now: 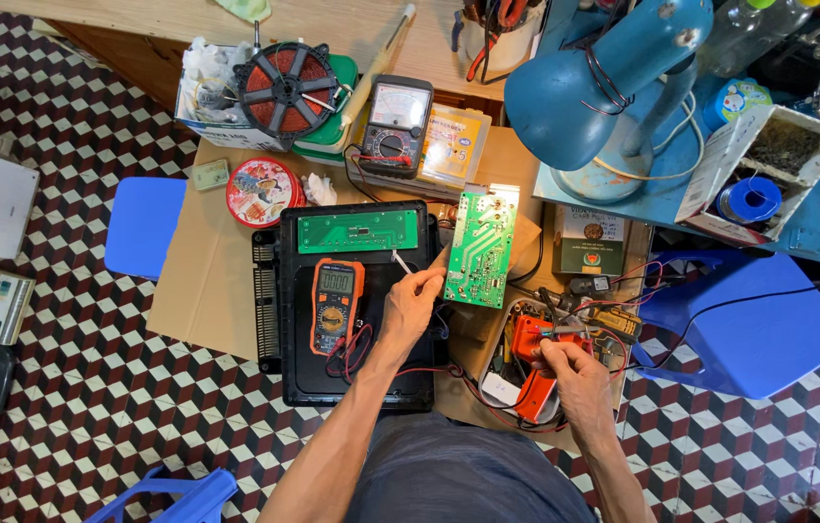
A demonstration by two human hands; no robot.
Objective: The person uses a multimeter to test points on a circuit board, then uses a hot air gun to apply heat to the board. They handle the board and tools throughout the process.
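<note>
Nearest the camera, the person's lap in a dark shirt [468,484] sits below both arms. Farther off lies the big black casing [352,300], with an orange meter [335,305] on it. The green circuit board [480,247] stands propped at its right edge; it looks light, stiff and fragile, best held by its edges. The left hand [412,305] has its grip closed on the board's near left corner. The right hand [576,373] pinches a thin tool [555,330], smallest of all.

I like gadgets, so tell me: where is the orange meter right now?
The orange meter lies on the black casing, just left of the person's left hand, below the long green board.
</note>
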